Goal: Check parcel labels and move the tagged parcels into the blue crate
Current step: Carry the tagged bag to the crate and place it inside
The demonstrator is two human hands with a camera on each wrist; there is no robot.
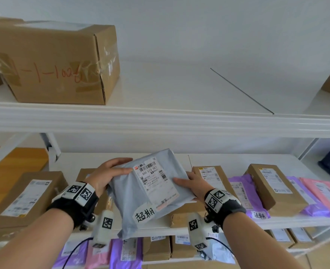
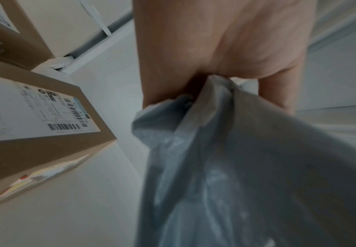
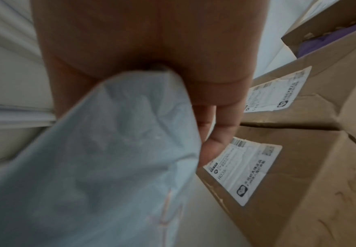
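A grey poly-bag parcel [image 1: 139,195] is held up in front of the middle shelf, tilted, its shipping label [image 1: 154,183] facing me. A white handwritten tag [image 1: 145,214] is stuck near its lower edge. My left hand [image 1: 109,174] grips the parcel's left edge, thumb on top. My right hand [image 1: 191,184] pinches the right edge, thumb on the label. In the left wrist view the grey parcel [image 2: 246,175] bunches in the left hand [image 2: 215,58]. In the right wrist view the grey parcel [image 3: 101,158] runs under the right hand [image 3: 162,58]. No blue crate is in view.
Cardboard boxes [image 1: 24,197] [image 1: 273,187], purple mailers [image 1: 241,183] and a pink mailer [image 1: 323,195] line the middle shelf; one purple mailer bears a handwritten tag [image 1: 258,215]. A large brown box [image 1: 57,63] sits on the upper shelf [image 1: 179,121]. More parcels fill the shelf below.
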